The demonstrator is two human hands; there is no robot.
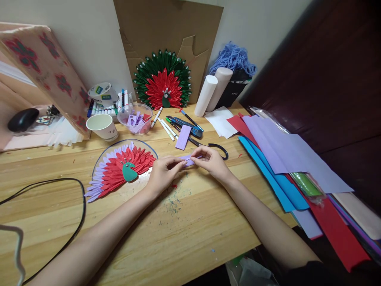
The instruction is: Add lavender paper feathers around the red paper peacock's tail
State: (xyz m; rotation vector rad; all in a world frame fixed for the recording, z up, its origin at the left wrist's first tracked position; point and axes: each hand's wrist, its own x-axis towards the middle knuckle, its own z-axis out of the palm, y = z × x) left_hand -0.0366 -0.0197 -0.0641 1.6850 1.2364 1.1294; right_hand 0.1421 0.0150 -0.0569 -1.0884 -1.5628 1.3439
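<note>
Between my two hands is a small strip of purple crepe paper (188, 161), pinched at both sides just above the table. My left hand (163, 174) has thumb and fingers closed on its left end. The fingertips of my right hand (210, 162) close on its other side. Just beyond lies a second purple paper strip (183, 137), flat by the scissors (219, 149), whose black handle shows right of my right hand. Left of my left hand rests a paper peacock (129, 172) with a green body and red and purple feathers on a clear round sheet.
A finished green and red peacock (166, 89) leans on cardboard at the back. Pens and a blue cutter (193, 130) lie ahead. A plastic bowl (135, 121) of scraps and a paper cup (102, 128) stand left; coloured paper sheets (285, 153) lie right. A black cable (81, 198) curves at left.
</note>
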